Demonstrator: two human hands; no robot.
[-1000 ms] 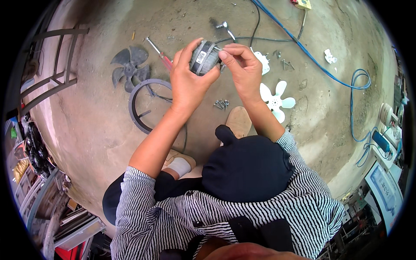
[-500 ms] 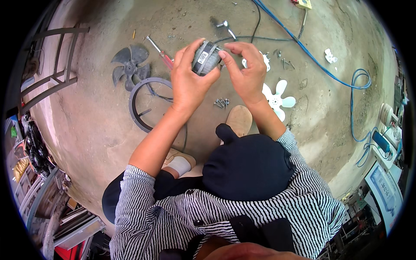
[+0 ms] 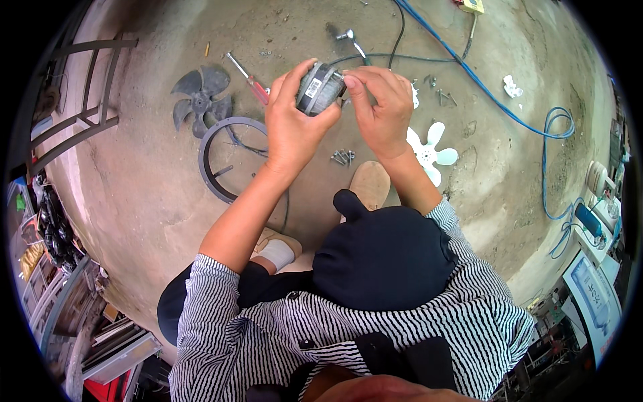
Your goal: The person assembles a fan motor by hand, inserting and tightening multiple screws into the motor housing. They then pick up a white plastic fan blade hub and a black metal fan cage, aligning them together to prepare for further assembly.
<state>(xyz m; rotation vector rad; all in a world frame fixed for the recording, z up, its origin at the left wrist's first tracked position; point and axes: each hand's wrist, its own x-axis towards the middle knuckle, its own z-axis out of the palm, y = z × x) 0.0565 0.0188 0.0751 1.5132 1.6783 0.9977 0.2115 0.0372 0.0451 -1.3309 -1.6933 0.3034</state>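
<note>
Head view showed the motor (image 3: pixel 319 91) as a squat cylinder, its body grey and ribbed, crossed by a dark band and a white label. It was tilted and raised over the concrete floor (image 3: pixel 140 201). Its right rim stood exposed between the hands, leaving a narrow gap beneath the right thumb.

The left hand (image 3: pixel 291 124) gripped the motor, fingers curled over its upper left edge, thumb along its lower edge. The right hand (image 3: pixel 385 110) was nearly closed at the motor's right end, thumb and forefinger meeting; whether they pinched something small, I cannot tell.

Below the motor, slightly right, lay loose screws (image 3: pixel 343 158); left of it, a red-handled screwdriver (image 3: pixel 256 89); above and right, a metal wrench (image 3: pixel 360 49). Concrete stretched from the motor to a grey ring (image 3: pixel 203 161) at lower left and a white fan blade (image 3: pixel 426 156) at lower right. Farther left of the motor was a dark fan blade (image 3: pixel 200 103); farthest right, a blue cable (image 3: pixel 458 59) ran diagonally.
</note>
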